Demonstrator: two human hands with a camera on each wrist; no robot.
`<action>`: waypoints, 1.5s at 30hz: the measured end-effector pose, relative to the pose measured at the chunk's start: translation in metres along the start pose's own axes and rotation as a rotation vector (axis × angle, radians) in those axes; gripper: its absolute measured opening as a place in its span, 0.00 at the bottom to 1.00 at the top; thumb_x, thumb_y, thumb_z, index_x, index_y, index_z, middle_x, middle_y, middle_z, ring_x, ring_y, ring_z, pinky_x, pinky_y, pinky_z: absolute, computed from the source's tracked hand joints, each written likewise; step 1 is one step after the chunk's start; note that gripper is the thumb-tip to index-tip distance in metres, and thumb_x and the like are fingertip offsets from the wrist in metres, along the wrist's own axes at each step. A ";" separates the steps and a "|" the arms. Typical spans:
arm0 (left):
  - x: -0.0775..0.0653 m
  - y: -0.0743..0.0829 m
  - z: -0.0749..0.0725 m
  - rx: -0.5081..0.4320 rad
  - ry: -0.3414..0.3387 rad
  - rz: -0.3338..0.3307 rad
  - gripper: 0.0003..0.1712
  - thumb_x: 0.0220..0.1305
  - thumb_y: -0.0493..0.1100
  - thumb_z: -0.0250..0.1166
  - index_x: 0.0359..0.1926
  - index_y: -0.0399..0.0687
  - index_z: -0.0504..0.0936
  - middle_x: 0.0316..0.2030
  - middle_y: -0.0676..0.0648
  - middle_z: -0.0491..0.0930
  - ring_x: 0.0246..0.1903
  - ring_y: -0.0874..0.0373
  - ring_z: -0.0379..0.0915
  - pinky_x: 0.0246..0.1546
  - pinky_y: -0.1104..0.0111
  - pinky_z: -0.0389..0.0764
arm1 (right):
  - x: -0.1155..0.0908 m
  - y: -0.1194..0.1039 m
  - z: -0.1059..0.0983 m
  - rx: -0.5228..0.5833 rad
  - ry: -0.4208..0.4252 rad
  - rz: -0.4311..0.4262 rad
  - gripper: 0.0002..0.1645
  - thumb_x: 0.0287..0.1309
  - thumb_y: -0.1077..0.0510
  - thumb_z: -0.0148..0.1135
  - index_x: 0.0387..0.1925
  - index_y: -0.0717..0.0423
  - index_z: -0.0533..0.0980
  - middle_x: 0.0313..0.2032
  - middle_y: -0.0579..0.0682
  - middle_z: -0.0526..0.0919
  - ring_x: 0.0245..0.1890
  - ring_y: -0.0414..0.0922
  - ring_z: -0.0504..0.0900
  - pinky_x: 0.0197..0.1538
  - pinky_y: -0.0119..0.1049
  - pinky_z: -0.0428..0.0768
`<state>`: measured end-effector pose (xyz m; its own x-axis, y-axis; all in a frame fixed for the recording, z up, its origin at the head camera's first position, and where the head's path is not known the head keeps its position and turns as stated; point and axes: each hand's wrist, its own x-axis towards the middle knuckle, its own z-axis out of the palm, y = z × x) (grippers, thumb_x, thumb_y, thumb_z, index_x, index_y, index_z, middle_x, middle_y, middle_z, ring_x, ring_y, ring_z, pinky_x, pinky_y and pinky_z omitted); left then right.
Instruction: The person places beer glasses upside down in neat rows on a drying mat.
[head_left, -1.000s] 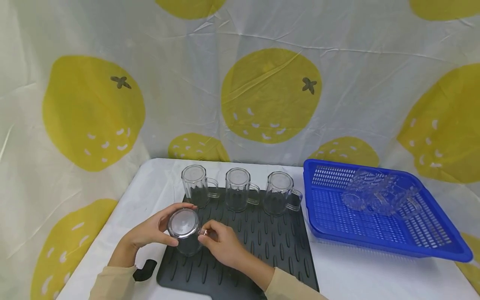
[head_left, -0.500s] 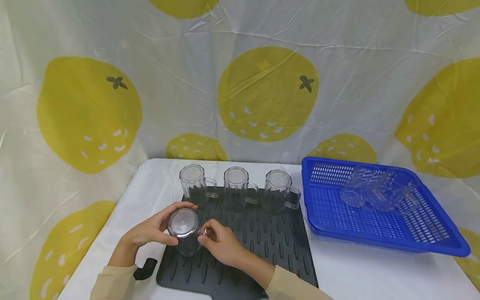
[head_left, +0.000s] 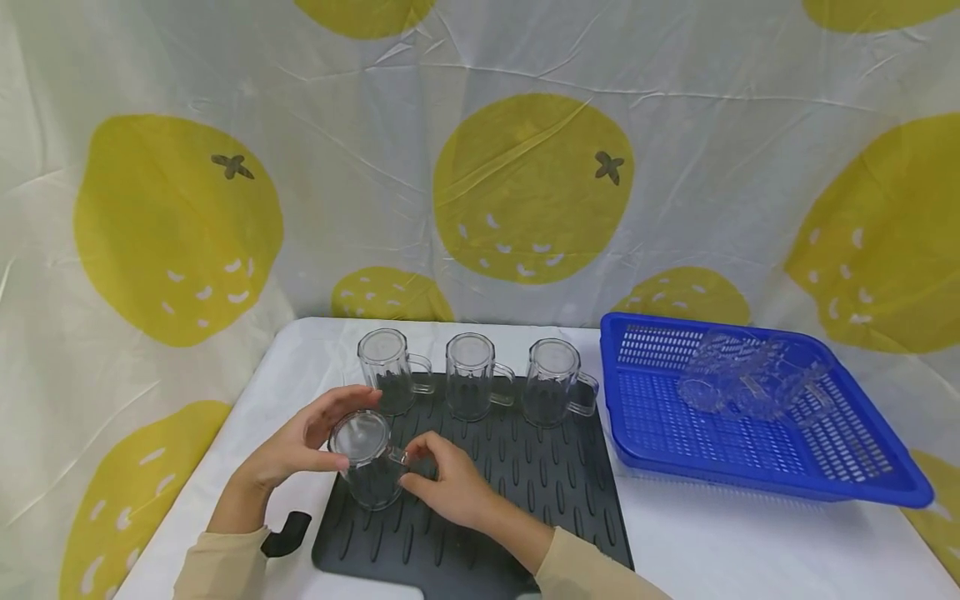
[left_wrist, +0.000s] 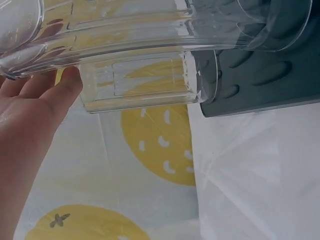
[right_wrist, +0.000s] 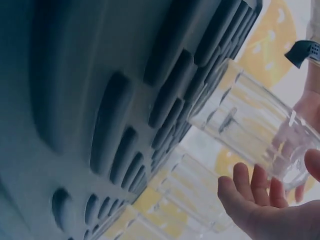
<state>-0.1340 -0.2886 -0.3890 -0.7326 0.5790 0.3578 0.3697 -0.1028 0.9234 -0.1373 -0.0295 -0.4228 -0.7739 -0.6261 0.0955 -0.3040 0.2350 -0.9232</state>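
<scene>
An upside-down clear glass mug (head_left: 372,475) stands at the front left of the dark ridged mat (head_left: 450,533). My left hand (head_left: 296,442) curves loosely beside its raised base, thumb overlapping the glass edge and the other fingers apart from it. In the left wrist view the left hand's fingers (left_wrist: 65,92) show just below the glass. My right hand (head_left: 453,487) is at the handle side, thumb and forefinger parted around the handle's end. The right wrist view shows its fingers (right_wrist: 242,182) spread close to the glass. Three matching inverted mugs (head_left: 388,375) line the mat's back edge.
A blue plastic basket (head_left: 675,462) stands at the right, with several clear glass mugs (head_left: 750,383) lying in it. White cloth covers the table (head_left: 697,542). A lemon-print curtain (head_left: 360,183) hangs behind. A black strap-like piece (head_left: 287,535) sits by the left wrist.
My left fingers have loosened from the mug and moved slightly back and left. My right thumb and forefinger have parted from their pinch on the handle. The mug's base has shifted slightly left.
</scene>
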 end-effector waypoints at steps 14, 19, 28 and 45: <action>-0.019 0.016 0.017 0.178 0.239 0.139 0.45 0.41 0.13 0.59 0.63 0.21 0.52 0.63 0.28 0.54 0.65 0.47 0.50 0.64 0.71 0.50 | -0.011 0.002 -0.015 0.041 0.046 0.016 0.18 0.61 0.53 0.59 0.51 0.48 0.68 0.50 0.45 0.72 0.54 0.45 0.69 0.56 0.54 0.65; -0.033 0.011 0.023 0.188 0.286 0.095 0.50 0.40 0.14 0.61 0.66 0.25 0.49 0.66 0.33 0.53 0.66 0.50 0.48 0.63 0.73 0.50 | -0.017 -0.001 -0.025 0.050 0.078 0.005 0.18 0.61 0.53 0.59 0.52 0.48 0.68 0.50 0.44 0.72 0.56 0.46 0.68 0.59 0.53 0.62; -0.052 0.009 0.039 0.275 0.333 -0.103 0.55 0.43 0.20 0.67 0.70 0.36 0.46 0.68 0.35 0.49 0.67 0.58 0.46 0.61 0.78 0.51 | -0.025 -0.010 -0.051 0.015 0.157 -0.016 0.22 0.59 0.56 0.61 0.54 0.54 0.67 0.51 0.47 0.72 0.58 0.45 0.67 0.63 0.47 0.58; -0.065 -0.003 0.063 0.524 0.395 -0.605 0.55 0.49 0.46 0.72 0.71 0.46 0.46 0.67 0.38 0.53 0.65 0.49 0.50 0.60 0.58 0.60 | -0.055 -0.021 -0.123 -0.118 0.393 -0.145 0.20 0.60 0.58 0.60 0.52 0.57 0.69 0.50 0.49 0.75 0.55 0.47 0.70 0.58 0.52 0.64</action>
<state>-0.0517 -0.2753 -0.4238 -0.9948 0.0830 -0.0588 -0.0012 0.5688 0.8224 -0.1566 0.0915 -0.3632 -0.8643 -0.3337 0.3764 -0.4689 0.2634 -0.8431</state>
